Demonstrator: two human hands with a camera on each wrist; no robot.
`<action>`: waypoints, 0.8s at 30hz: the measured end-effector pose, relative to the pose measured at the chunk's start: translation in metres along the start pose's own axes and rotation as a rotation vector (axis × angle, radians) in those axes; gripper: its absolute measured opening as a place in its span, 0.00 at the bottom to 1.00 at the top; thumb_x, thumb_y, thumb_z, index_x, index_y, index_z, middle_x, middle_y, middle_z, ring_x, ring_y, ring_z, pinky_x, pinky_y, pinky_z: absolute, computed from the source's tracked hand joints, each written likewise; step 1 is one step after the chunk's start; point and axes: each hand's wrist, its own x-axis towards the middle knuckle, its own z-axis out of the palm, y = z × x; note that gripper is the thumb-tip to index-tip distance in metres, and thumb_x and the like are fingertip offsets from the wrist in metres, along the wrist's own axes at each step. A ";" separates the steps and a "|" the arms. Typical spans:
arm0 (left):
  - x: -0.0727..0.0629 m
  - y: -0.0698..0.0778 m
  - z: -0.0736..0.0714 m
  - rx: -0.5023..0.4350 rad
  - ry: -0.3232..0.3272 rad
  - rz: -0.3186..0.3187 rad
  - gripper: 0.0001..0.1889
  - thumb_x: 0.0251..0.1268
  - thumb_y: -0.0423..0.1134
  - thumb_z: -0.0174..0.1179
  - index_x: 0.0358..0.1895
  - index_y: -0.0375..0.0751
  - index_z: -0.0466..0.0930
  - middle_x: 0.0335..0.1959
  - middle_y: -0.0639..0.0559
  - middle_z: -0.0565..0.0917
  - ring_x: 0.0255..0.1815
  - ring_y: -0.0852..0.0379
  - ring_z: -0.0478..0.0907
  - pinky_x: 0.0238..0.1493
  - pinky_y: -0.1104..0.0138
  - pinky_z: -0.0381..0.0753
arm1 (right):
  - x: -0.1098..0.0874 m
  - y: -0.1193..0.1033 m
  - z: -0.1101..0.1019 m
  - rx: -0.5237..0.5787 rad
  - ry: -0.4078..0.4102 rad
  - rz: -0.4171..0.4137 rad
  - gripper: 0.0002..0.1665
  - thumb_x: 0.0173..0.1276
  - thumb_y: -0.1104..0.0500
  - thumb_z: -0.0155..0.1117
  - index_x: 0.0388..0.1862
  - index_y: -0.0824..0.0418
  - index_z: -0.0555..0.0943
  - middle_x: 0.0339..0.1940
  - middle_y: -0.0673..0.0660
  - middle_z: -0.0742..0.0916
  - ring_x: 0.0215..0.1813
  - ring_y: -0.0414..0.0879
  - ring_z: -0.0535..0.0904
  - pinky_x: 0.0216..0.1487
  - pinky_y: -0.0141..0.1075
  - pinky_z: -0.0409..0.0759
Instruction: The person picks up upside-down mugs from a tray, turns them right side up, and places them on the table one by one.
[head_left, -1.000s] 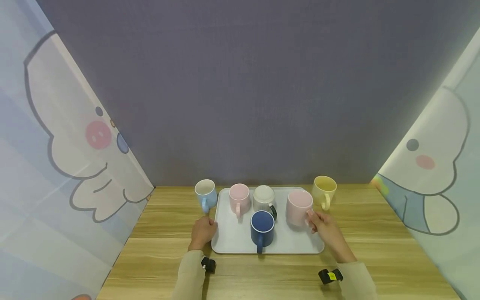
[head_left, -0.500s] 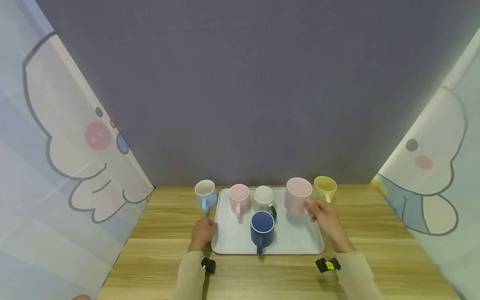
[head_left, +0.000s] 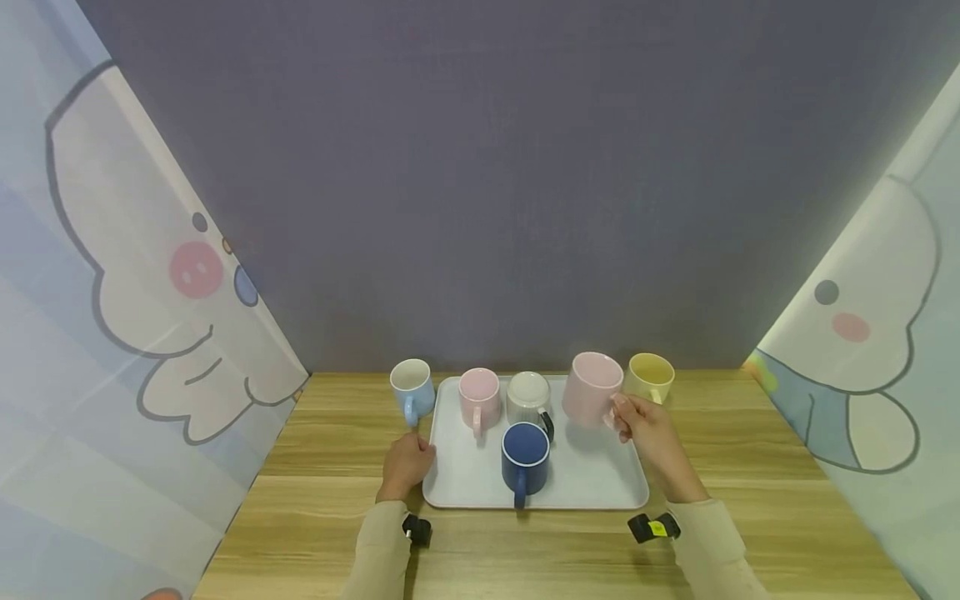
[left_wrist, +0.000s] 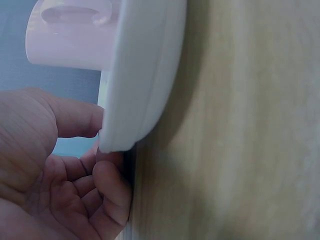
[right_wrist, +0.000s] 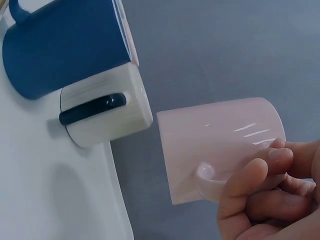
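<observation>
My right hand [head_left: 651, 433] pinches the handle of a large pink mug [head_left: 588, 396] between thumb and fingers. The mug hangs upright above the right part of a white tray [head_left: 592, 492]; the right wrist view shows a gap between its base and the tray. At the tray's left edge, my left hand [head_left: 408, 460] grips the rim, with the thumb [left_wrist: 80, 117] on the upper side and curled fingers [left_wrist: 112, 192] underneath. On the tray stand a smaller pink mug [head_left: 480, 400], a white mug [head_left: 527, 400] with a black handle, and a dark blue mug [head_left: 525, 462] nearest the front.
A light blue mug [head_left: 412, 390] stands on the wooden table [head_left: 525, 550] just left of the tray. Right behind the held mug is a yellow mug [head_left: 649, 377], partly covered by the right hand. A grey wall [head_left: 480, 208] rises behind the table's back edge.
The right hand has raised the large pink mug off the tray's right side, moving it up and slightly left. The left hand keeps its place on the rim.
</observation>
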 end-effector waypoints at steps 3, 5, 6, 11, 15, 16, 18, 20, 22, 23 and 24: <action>-0.001 0.001 -0.001 -0.001 0.003 0.003 0.10 0.62 0.40 0.62 0.24 0.42 0.82 0.26 0.47 0.84 0.27 0.52 0.77 0.27 0.62 0.71 | 0.001 0.001 0.001 0.053 -0.017 0.013 0.21 0.84 0.53 0.48 0.30 0.62 0.72 0.24 0.49 0.72 0.30 0.39 0.69 0.33 0.30 0.74; -0.002 0.001 -0.001 -0.001 0.003 0.002 0.10 0.62 0.40 0.62 0.24 0.42 0.82 0.26 0.47 0.84 0.27 0.52 0.76 0.27 0.62 0.71 | 0.001 0.001 0.003 0.100 -0.029 0.025 0.20 0.84 0.53 0.47 0.29 0.59 0.71 0.25 0.49 0.71 0.30 0.39 0.69 0.34 0.30 0.73; -0.002 0.001 -0.001 -0.002 0.004 0.003 0.10 0.62 0.40 0.62 0.23 0.42 0.82 0.25 0.47 0.83 0.26 0.52 0.76 0.26 0.62 0.71 | 0.001 0.001 0.003 0.127 -0.036 0.030 0.20 0.85 0.53 0.47 0.29 0.59 0.71 0.25 0.48 0.71 0.31 0.39 0.68 0.34 0.30 0.73; -0.001 0.001 -0.001 -0.001 0.005 0.003 0.12 0.62 0.39 0.61 0.20 0.44 0.80 0.23 0.49 0.81 0.25 0.53 0.74 0.25 0.63 0.68 | -0.002 -0.001 0.007 0.292 -0.076 0.040 0.19 0.85 0.53 0.45 0.30 0.56 0.72 0.25 0.47 0.71 0.31 0.38 0.67 0.35 0.29 0.72; -0.001 0.001 0.000 -0.003 0.007 0.005 0.13 0.62 0.39 0.61 0.18 0.45 0.78 0.21 0.50 0.79 0.24 0.53 0.72 0.25 0.64 0.67 | -0.005 0.000 0.008 0.468 -0.128 0.042 0.17 0.85 0.50 0.45 0.36 0.55 0.74 0.27 0.46 0.71 0.32 0.37 0.67 0.36 0.28 0.72; -0.001 0.001 0.000 -0.004 0.007 0.005 0.14 0.62 0.39 0.61 0.18 0.45 0.77 0.20 0.50 0.79 0.24 0.53 0.72 0.24 0.64 0.66 | -0.005 0.001 0.008 0.519 -0.151 0.039 0.16 0.85 0.50 0.44 0.38 0.55 0.73 0.28 0.45 0.71 0.33 0.37 0.67 0.37 0.28 0.71; -0.001 0.002 0.000 -0.008 0.007 0.006 0.15 0.62 0.39 0.61 0.16 0.45 0.75 0.19 0.51 0.77 0.23 0.54 0.71 0.24 0.64 0.65 | -0.005 0.004 0.008 0.633 -0.196 0.040 0.14 0.85 0.49 0.43 0.41 0.53 0.72 0.29 0.44 0.71 0.33 0.36 0.66 0.38 0.27 0.70; -0.001 0.002 0.000 -0.011 0.006 0.004 0.16 0.62 0.38 0.60 0.15 0.46 0.73 0.18 0.51 0.76 0.22 0.54 0.70 0.23 0.64 0.64 | -0.004 0.006 0.009 0.771 -0.267 0.026 0.12 0.86 0.50 0.40 0.43 0.53 0.68 0.30 0.44 0.71 0.33 0.36 0.63 0.38 0.26 0.66; -0.001 0.002 0.000 -0.011 0.007 0.005 0.17 0.61 0.38 0.60 0.14 0.47 0.71 0.17 0.52 0.74 0.21 0.54 0.69 0.23 0.64 0.63 | -0.001 0.009 0.010 0.936 -0.348 0.017 0.12 0.86 0.51 0.36 0.43 0.53 0.66 0.30 0.45 0.70 0.32 0.37 0.59 0.38 0.27 0.60; -0.002 0.003 0.000 -0.012 0.008 0.005 0.18 0.61 0.38 0.60 0.14 0.47 0.70 0.16 0.52 0.73 0.21 0.54 0.69 0.23 0.64 0.63 | 0.000 0.011 0.011 1.021 -0.392 0.014 0.12 0.87 0.52 0.34 0.43 0.53 0.65 0.30 0.45 0.69 0.32 0.37 0.56 0.38 0.27 0.57; -0.002 0.003 -0.001 -0.012 0.008 0.004 0.18 0.61 0.38 0.60 0.13 0.47 0.69 0.16 0.52 0.73 0.21 0.54 0.68 0.23 0.65 0.62 | 0.002 0.012 0.012 1.108 -0.441 0.011 0.12 0.87 0.53 0.32 0.42 0.53 0.64 0.31 0.46 0.69 0.32 0.38 0.54 0.39 0.28 0.55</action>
